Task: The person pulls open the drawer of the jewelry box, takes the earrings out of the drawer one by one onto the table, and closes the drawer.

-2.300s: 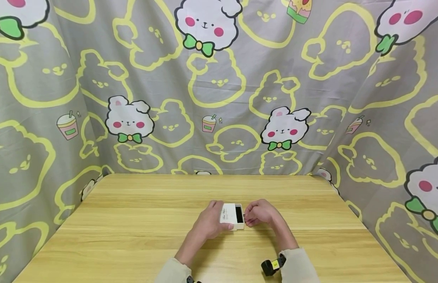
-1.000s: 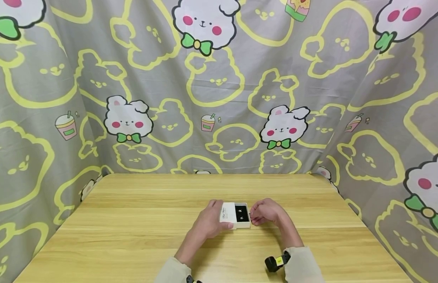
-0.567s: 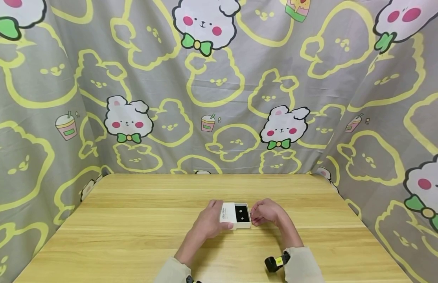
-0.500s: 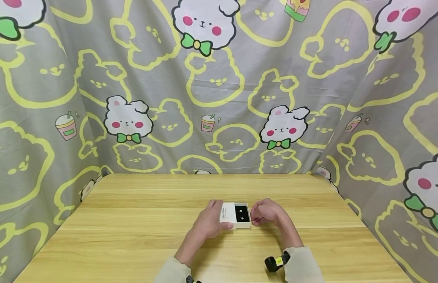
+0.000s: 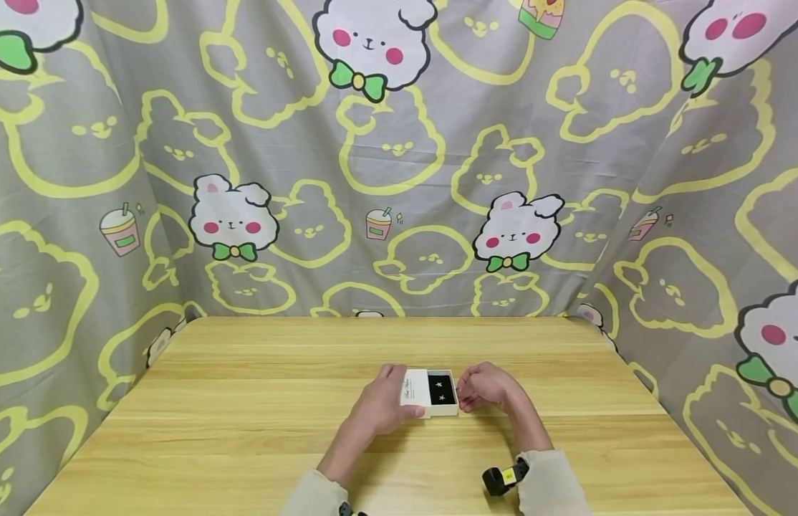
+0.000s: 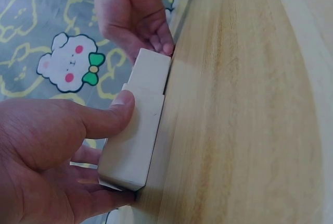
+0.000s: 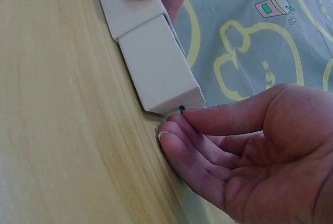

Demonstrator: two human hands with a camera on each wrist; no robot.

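Note:
A small white jewelry box lies on the wooden table in the head view, its printed sleeve (image 5: 417,387) to the left and its drawer (image 5: 445,411) partly slid out to the right. Inside, two star-shaped earrings (image 5: 440,385) sit on a black insert. My left hand (image 5: 378,403) grips the sleeve, with the thumb (image 6: 122,110) on its near side and fingers at the far side and end. At the drawer's right end, my right hand (image 5: 486,385) pinches a short dark pull tab (image 7: 182,109) between thumb and index finger. The sleeve covers the drawer's left part.
The wooden table (image 5: 244,416) spreads around both hands. Behind it and at both sides hangs a grey curtain (image 5: 399,279) with cartoon prints. A black wrist camera (image 5: 500,480) is strapped at the right cuff.
My right hand has moved right, drawing the drawer further out of the sleeve, and the star earrings came into view. Over the last second hands and box stay nearly still.

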